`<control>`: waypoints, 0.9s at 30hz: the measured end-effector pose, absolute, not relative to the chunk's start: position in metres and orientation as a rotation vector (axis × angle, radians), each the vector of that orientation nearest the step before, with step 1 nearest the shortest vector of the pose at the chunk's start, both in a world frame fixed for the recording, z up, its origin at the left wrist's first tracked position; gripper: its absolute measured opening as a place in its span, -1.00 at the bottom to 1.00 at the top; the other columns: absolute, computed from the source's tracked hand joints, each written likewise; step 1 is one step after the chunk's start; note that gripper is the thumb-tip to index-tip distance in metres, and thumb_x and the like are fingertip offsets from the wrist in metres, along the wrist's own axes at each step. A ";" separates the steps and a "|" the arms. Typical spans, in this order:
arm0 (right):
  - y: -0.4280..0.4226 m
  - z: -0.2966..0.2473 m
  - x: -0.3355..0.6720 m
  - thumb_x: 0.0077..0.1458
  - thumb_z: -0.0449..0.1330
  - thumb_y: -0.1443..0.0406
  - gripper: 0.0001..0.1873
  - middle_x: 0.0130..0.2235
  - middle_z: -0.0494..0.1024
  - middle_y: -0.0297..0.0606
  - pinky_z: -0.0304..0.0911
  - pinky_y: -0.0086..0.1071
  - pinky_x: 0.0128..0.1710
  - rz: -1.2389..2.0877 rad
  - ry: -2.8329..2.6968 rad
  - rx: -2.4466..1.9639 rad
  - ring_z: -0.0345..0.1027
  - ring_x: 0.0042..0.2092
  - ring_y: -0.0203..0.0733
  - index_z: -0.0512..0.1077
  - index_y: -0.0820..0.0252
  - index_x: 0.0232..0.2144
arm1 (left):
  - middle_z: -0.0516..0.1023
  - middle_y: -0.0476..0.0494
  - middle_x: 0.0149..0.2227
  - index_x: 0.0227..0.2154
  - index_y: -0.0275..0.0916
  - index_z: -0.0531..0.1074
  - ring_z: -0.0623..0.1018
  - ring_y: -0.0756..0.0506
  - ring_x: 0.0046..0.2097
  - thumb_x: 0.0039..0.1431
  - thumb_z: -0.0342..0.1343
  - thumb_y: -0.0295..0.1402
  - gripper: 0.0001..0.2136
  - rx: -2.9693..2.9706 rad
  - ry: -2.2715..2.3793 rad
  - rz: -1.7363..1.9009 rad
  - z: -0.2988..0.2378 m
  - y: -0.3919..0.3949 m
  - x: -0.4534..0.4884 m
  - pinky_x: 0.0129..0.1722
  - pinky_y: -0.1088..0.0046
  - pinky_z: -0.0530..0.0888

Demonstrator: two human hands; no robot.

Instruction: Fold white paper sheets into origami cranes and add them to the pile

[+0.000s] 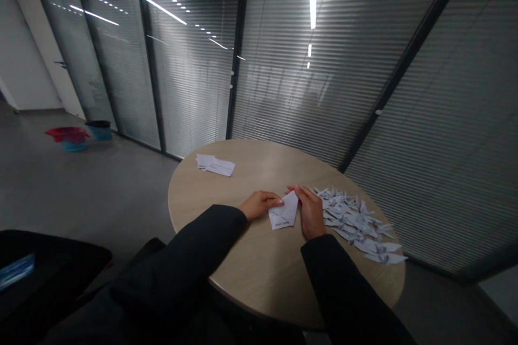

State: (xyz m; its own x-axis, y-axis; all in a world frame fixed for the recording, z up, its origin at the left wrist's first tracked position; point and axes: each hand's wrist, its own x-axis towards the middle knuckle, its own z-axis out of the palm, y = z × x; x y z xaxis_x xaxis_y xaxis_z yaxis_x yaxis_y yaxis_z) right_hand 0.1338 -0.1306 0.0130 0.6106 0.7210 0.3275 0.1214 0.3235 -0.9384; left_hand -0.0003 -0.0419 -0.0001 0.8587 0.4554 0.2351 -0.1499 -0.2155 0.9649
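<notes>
A partly folded white paper (pixel 284 213) lies on the round wooden table (pixel 251 264) between my hands. My left hand (pixel 259 204) rests at the paper's left edge, fingers curled and pressing on it. My right hand (pixel 311 210) pinches the paper's upper right tip with the fingers together. Both arms wear dark sleeves.
A heap of several folded paper cranes (pixel 358 223) lies just right of my right hand. A small stack of flat sheets (pixel 215 164) sits at the table's far left. Glass walls with blinds stand behind. Coloured basins (pixel 76 135) are on the floor at left; a dark chair (pixel 40 269) is near left.
</notes>
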 end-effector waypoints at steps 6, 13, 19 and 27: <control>-0.133 0.018 0.121 -0.16 0.28 0.01 -0.59 -0.37 0.58 -0.19 0.24 -0.31 -0.34 0.530 -0.967 -1.272 0.40 -0.31 -0.09 0.57 0.22 -0.40 | 0.39 -0.06 -0.54 -0.42 -0.40 0.47 0.31 0.03 -0.49 -0.05 0.09 0.04 -0.52 1.808 0.325 0.607 0.001 -0.044 -0.002 -0.48 0.52 0.21; -0.135 0.022 0.120 -0.14 0.25 0.02 -0.61 -0.42 0.57 -0.21 0.19 -0.34 -0.37 0.475 -1.026 -1.323 0.37 -0.33 -0.13 0.58 0.23 -0.41 | 0.30 0.00 -0.59 -0.49 -0.36 0.46 0.26 0.04 -0.50 0.07 -0.01 -0.03 -0.57 2.031 0.369 0.680 0.003 -0.044 -0.007 -0.49 0.54 0.17; -0.135 0.020 0.122 -0.14 0.25 0.02 -0.60 -0.40 0.57 -0.21 0.19 -0.34 -0.39 0.456 -1.024 -1.328 0.36 -0.34 -0.12 0.58 0.22 -0.38 | 0.37 -0.05 -0.55 -0.44 -0.37 0.49 0.30 0.03 -0.48 0.03 0.02 0.01 -0.55 1.951 0.368 0.669 0.001 -0.044 -0.004 -0.47 0.53 0.21; -0.133 0.017 0.121 -0.11 0.24 0.01 -0.62 -0.26 0.58 -0.17 0.21 -0.26 -0.14 0.512 -1.165 -1.272 0.39 -0.16 -0.05 0.58 0.17 -0.38 | 0.24 0.02 -0.61 -0.51 -0.39 0.46 0.20 0.06 -0.51 0.02 -0.02 0.07 -0.49 1.918 0.382 0.732 0.005 -0.047 -0.004 -0.51 0.53 0.14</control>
State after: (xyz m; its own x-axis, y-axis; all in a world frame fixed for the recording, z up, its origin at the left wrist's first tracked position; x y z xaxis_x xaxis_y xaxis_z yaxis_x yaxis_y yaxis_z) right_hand 0.1208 -0.1329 0.0175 0.3862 0.8389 0.3836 0.2842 0.2875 -0.9147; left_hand -0.0039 -0.0468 0.0048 0.7662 0.5561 0.3221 -0.0536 -0.4442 0.8943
